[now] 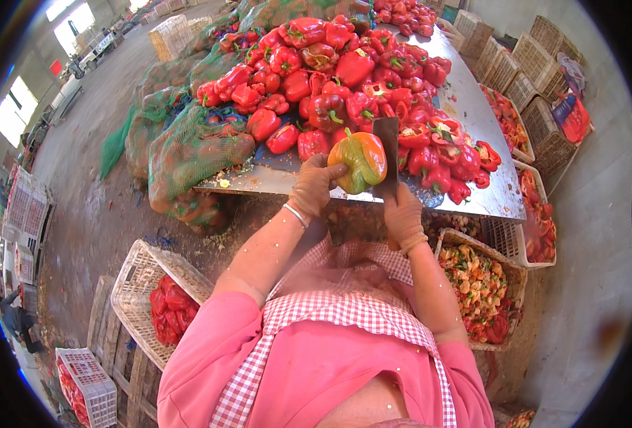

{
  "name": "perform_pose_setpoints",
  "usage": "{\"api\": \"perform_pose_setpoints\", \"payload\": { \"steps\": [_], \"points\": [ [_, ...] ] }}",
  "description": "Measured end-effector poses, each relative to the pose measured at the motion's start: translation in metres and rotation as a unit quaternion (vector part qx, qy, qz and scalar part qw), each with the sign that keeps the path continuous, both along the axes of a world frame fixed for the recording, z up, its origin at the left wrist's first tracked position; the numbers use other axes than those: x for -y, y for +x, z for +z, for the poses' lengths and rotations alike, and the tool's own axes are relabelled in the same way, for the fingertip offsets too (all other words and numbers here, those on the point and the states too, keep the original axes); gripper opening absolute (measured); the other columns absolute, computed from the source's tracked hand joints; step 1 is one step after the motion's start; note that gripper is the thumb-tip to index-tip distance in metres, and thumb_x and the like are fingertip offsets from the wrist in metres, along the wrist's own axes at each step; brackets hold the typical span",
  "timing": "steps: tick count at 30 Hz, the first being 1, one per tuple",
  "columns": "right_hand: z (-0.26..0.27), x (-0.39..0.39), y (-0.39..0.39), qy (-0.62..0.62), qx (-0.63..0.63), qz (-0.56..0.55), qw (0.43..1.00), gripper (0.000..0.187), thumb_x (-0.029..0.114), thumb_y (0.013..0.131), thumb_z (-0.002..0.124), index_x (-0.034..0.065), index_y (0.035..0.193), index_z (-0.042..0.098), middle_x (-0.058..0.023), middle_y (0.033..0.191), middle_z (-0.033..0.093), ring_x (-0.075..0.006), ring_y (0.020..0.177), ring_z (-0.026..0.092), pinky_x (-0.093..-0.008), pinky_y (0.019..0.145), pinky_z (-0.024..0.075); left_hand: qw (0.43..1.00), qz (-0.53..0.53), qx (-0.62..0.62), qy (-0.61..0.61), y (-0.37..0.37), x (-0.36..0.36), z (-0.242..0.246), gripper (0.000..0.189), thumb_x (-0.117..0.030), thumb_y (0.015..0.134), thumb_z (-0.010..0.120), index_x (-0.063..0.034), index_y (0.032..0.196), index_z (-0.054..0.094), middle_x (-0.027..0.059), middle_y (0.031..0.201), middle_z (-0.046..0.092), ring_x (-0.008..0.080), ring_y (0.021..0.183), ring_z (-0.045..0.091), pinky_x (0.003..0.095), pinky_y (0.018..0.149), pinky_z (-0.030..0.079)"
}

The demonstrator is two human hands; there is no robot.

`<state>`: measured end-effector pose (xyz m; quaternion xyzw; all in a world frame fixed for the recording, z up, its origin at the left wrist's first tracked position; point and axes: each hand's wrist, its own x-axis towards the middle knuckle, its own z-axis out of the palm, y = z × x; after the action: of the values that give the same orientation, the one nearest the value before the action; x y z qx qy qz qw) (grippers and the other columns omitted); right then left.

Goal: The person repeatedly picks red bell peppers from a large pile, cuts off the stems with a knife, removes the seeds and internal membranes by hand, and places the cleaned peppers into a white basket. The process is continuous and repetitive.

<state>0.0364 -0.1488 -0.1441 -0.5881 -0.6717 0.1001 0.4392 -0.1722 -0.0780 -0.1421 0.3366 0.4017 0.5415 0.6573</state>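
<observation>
In my gloved left hand [315,184] is a green and orange bell pepper [357,162], its stem pointing away from me, above the near edge of the metal table [273,181]. My right hand [404,214], gloved too, grips the handle of a knife with a broad rectangular blade [385,152]. That blade stands upright just at the pepper's right side; whether it touches cannot be told. Behind both hands rises a heap of red bell peppers [324,107]. Cut, hollow red peppers [447,128] lie to the right of the blade.
Green mesh sacks of peppers [198,150] lean at the table's left. A plastic crate holding red peppers [134,305] stands low at left, a crate of pepper cores and scraps [516,273] at low right. More filled crates [548,214] line the right side. A person [19,321] is far left.
</observation>
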Motion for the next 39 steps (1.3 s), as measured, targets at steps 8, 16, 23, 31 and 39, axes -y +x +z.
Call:
{"api": "perform_pose_setpoints", "payload": {
  "steps": [8, 16, 23, 31, 39],
  "points": [
    [0.096, 0.011, 0.032, 0.204, 0.112, -0.105, 0.967, 0.01, 0.014, 0.095, 0.056, 0.0043, 0.099, 0.059, -0.0161, 0.069, 0.062, -0.0318, 0.06, 0.061, -0.0416, 0.054, 0.0475, 0.993, 0.037, 0.022, 0.107, 0.009, -0.029, 0.062, 0.023, -0.003, 0.088, 0.072, 0.001, 0.109, 0.063, 0.0055, 0.095, 0.069, 0.0139, 0.082, 0.066, 0.0281, 0.072, 0.053],
    [0.132, -0.071, -0.008, 0.094, 0.186, -0.076, 0.975, 0.019, 0.019, 0.099, 0.051, 0.0007, 0.097, 0.054, -0.0252, 0.075, 0.066, -0.0423, 0.069, 0.066, -0.0501, 0.065, 0.0519, 0.871, 0.194, -0.102, 0.439, 0.034, -0.101, 0.133, 0.039, -0.003, 0.091, 0.066, 0.0014, 0.129, 0.057, 0.0152, 0.115, 0.066, 0.0231, 0.104, 0.065, 0.0335, 0.093, 0.052],
    [0.033, -0.105, 0.01, 0.007, 0.101, -0.054, 0.993, 0.017, 0.021, 0.094, 0.057, 0.0047, 0.1, 0.056, -0.03, 0.087, 0.065, -0.0514, 0.088, 0.063, -0.0584, 0.075, 0.0486, 0.802, 0.21, -0.469, 0.305, -0.023, -0.117, -0.035, 0.06, -0.006, 0.086, 0.062, -0.0037, 0.143, 0.045, 0.0232, 0.141, 0.05, 0.0446, 0.125, 0.052, 0.0489, 0.105, 0.044],
    [0.008, -0.123, -0.018, -0.053, -0.001, -0.125, 0.991, 0.018, 0.018, 0.092, 0.061, 0.0036, 0.1, 0.055, -0.0278, 0.086, 0.066, -0.0516, 0.085, 0.062, -0.0574, 0.073, 0.0494, 0.736, 0.351, -0.543, 0.2, 0.043, -0.111, -0.028, 0.063, -0.013, 0.085, 0.069, -0.0026, 0.142, 0.043, 0.023, 0.143, 0.048, 0.0445, 0.127, 0.048, 0.053, 0.106, 0.04],
    [0.008, -0.1, -0.015, 0.005, -0.052, -0.091, 0.995, 0.012, 0.013, 0.093, 0.062, 0.0029, 0.101, 0.059, -0.0231, 0.08, 0.066, -0.0437, 0.073, 0.065, -0.0485, 0.064, 0.0498, 0.703, 0.297, -0.549, 0.341, -0.021, -0.054, -0.043, 0.044, -0.005, 0.086, 0.07, -0.0008, 0.128, 0.058, 0.0217, 0.132, 0.058, 0.0393, 0.124, 0.053, 0.0473, 0.106, 0.044]
  ]
}}
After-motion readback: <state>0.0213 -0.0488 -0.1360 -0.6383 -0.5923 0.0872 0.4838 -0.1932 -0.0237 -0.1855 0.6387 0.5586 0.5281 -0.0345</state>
